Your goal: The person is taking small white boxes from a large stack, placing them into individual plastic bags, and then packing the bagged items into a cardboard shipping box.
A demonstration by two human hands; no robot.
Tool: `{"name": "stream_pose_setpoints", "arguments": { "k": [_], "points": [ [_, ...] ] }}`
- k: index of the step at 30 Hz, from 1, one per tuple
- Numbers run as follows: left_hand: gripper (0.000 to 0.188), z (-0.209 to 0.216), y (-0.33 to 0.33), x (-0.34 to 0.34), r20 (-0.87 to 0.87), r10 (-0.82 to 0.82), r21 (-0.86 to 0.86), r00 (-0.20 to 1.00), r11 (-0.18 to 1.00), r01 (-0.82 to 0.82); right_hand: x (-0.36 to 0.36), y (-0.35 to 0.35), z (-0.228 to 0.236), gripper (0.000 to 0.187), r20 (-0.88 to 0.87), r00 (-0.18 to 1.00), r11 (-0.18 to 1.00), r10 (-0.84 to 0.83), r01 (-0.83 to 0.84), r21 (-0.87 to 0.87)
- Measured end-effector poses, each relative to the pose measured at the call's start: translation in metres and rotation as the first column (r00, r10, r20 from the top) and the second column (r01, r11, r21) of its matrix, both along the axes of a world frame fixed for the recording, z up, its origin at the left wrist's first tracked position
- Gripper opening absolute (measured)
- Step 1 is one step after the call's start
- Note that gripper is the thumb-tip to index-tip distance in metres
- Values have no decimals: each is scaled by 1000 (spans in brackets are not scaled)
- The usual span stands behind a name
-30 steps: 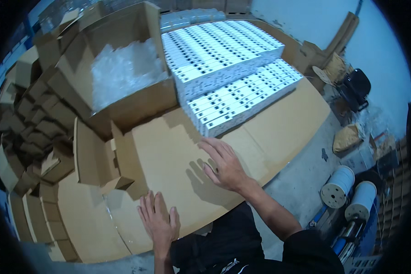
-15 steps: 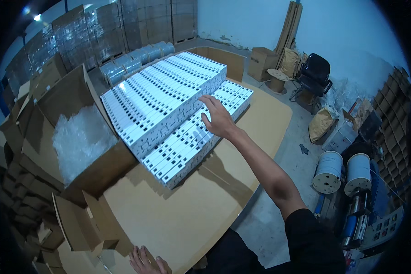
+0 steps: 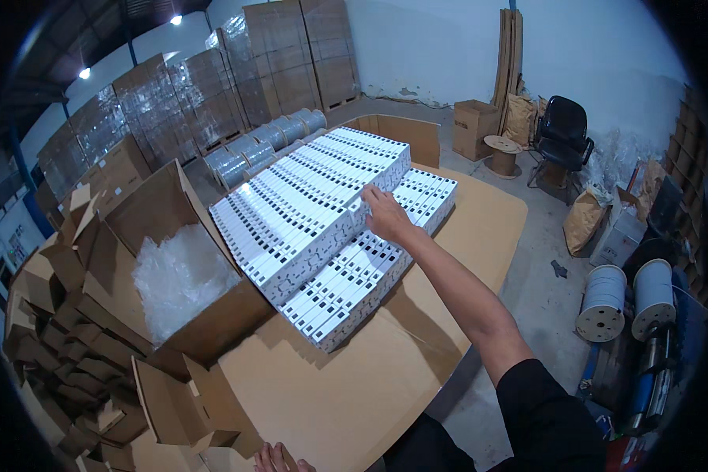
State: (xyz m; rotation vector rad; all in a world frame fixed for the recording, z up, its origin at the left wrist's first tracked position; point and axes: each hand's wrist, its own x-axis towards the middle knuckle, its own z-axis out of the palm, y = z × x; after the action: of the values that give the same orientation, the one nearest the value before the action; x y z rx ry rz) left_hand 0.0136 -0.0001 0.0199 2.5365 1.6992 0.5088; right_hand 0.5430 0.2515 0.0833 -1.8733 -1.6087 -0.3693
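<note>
Many slim white modules with dark square marks stand packed in rows on the tan table (image 3: pixel 291 401). They form a taller block (image 3: pixel 311 208) at the back and a lower block (image 3: pixel 334 295) in front. At the front edge of the taller block, my right hand (image 3: pixel 387 218) has its fingers closed on the end of one white module (image 3: pixel 361 208). My left hand (image 3: pixel 279 459) is partly cut off by the lower picture edge. Its fingers lie stretched out beside a small open carton (image 3: pixel 177 413), with nothing visible in them.
Left of the blocks, a large open carton (image 3: pixel 216 322) holds clear plastic wrap (image 3: pixel 179 271). Folded cardboard (image 3: pixel 63 346) is piled farther left. Wrapped reels (image 3: pixel 248 145) and tall cartons (image 3: pixel 275 59) stand behind. A black chair (image 3: pixel 562 134) and cable spools (image 3: pixel 603 303) are at right.
My right hand has closed its spread fingers at the taller block's front edge. The view has shifted, so the scene sits lower and farther right. Less of my left hand shows.
</note>
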Motion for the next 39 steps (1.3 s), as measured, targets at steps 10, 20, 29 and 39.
{"name": "stream_pose_setpoints", "arguments": {
  "k": [10, 20, 29, 39],
  "points": [
    [52, -30, 1, -19, 23, -98, 78, 995, 992, 96, 24, 18, -27, 34, -67, 992, 990, 105, -99, 98],
    [52, 3, -1, -7, 160, 16, -65, 987, 998, -6, 4, -53, 8, 32, 16, 1000, 1000, 9, -9, 16],
    [48, 34, 56, 15, 709, 253, -486, 658, 852, 196, -160, -126, 45, 35, -244, 942, 973, 231, -221, 70],
    [41, 28, 118, 28, 891, 453, -320, -33, 678, 661, -314, -157, 3, 35, -433, 675, 759, 598, -651, 34]
  ]
}}
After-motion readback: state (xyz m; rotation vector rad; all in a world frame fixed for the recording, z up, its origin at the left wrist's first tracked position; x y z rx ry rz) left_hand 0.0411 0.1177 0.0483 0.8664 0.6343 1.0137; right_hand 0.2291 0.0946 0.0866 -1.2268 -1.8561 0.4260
